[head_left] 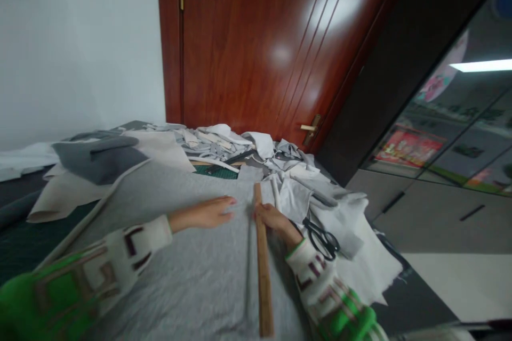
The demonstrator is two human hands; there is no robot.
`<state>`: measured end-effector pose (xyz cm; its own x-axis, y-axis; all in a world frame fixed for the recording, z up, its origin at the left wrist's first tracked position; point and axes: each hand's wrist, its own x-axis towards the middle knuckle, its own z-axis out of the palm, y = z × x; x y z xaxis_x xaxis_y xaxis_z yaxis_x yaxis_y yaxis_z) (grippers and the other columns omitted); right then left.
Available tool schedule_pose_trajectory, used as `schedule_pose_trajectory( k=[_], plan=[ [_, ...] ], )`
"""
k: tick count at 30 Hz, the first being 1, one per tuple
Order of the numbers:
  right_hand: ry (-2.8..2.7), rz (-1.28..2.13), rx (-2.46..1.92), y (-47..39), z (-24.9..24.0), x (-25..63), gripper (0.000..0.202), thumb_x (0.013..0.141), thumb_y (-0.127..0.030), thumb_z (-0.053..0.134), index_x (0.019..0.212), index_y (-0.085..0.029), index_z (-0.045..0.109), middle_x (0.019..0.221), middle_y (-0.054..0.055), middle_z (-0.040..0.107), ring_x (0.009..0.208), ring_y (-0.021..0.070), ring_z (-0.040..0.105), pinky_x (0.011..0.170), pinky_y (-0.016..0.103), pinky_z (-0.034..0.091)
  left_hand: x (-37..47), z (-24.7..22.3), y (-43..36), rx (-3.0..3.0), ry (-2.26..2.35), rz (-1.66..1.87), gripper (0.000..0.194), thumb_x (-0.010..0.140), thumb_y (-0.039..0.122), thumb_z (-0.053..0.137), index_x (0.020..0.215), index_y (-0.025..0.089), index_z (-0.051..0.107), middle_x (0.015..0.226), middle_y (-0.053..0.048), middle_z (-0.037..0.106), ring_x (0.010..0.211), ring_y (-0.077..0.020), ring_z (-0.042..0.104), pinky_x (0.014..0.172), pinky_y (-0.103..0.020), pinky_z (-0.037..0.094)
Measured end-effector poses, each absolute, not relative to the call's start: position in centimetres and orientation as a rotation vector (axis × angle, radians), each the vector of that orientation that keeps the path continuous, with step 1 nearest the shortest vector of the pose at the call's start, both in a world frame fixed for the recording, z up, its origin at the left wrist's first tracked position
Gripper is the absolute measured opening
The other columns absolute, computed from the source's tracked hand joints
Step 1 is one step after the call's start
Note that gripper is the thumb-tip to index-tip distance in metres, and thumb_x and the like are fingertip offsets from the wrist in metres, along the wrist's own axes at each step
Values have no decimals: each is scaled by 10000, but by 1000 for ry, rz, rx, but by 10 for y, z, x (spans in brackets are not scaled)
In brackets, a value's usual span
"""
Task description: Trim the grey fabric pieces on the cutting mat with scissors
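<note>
A large sheet of grey fabric (192,272) spreads over the table below both hands. My right hand (274,219) grips a long wooden ruler (263,272) near its far end, fingers wrapped round its edge. The ruler runs lengthwise along the right part of the fabric, pointing away from me. To its left, my left hand (210,213) is stretched out over the fabric with fingers apart, holding nothing. Whether it touches the cloth I cannot tell. Black-handled scissors (325,240) lie just right of my right wrist, on pale fabric pieces (360,245).
Fabric scraps (224,141) pile up along the table's far side, before a brown wooden door (248,42). Dark grey folded cloth (102,157) lies at the left, over a green cutting mat (40,240). A grey cabinet (432,213) stands at the right.
</note>
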<state>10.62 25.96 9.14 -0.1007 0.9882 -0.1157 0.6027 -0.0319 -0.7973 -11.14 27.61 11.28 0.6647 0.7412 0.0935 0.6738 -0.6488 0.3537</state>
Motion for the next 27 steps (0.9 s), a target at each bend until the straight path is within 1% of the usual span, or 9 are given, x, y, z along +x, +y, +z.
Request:
schedule_pose_trajectory(
  k=[4,6,9,12,16,20,23,25,27],
  plan=[
    [-1806,845,-1829,268,82,128,363,950,-322,568,621,-172,537,555,-65,499,514,93,466,536,229,356,-60,89,300,2683,1048,319,463,940,270,460,1381,126,462,1458,-147,523,1357,-221,477,1136,-368,366],
    [-1824,727,-1900,270,80,138,302,918,-302,607,651,-164,580,631,-13,593,601,123,535,564,244,355,-44,78,303,2714,1034,345,489,940,262,482,1409,132,432,1499,-151,473,1404,-243,414,1157,-408,339],
    [-1833,559,-1977,271,80,148,203,881,-327,651,814,-136,655,809,83,702,757,194,627,619,268,372,-36,63,300,2742,1063,436,509,974,253,446,1459,113,377,1549,-165,399,1445,-269,342,1179,-454,302],
    [-1886,464,-1962,267,80,152,222,952,-345,553,949,-160,674,940,91,739,888,200,677,710,252,419,-45,54,291,2767,1094,515,536,1001,274,415,1499,96,326,1577,-161,352,1463,-270,302,1194,-454,281],
    [-1871,335,-2051,252,77,154,241,1002,-245,433,1084,-160,643,1005,107,748,973,207,701,761,248,454,-66,50,279,2832,1085,511,574,985,315,478,1507,120,340,1583,-130,349,1467,-248,299,1206,-414,268],
    [-1743,158,-2294,241,75,164,390,987,-148,363,1346,-48,478,997,208,737,943,300,725,719,336,494,-81,47,271,2934,1085,519,580,998,343,454,1520,125,325,1585,-119,341,1462,-236,314,1200,-387,284],
    [-1743,76,-2404,246,80,179,494,974,-89,311,1463,-39,359,1021,220,734,970,311,725,777,379,514,-85,45,269,2916,1111,489,580,1011,353,423,1526,111,309,1595,-125,312,1473,-242,288,1202,-405,278],
    [-1808,90,-2405,255,86,191,545,967,-166,442,1489,-51,334,1071,217,729,1037,327,703,836,397,516,-84,45,269,2885,1108,473,585,1014,373,411,1529,116,306,1600,-129,297,1478,-251,274,1201,-421,276],
    [-1900,128,-2374,266,93,201,671,900,-306,630,1468,-50,380,1140,228,709,1115,359,661,895,417,505,-83,46,269,2857,1094,480,592,1014,406,399,1533,136,305,1601,-129,294,1480,-258,270,1201,-431,274]
  ],
)
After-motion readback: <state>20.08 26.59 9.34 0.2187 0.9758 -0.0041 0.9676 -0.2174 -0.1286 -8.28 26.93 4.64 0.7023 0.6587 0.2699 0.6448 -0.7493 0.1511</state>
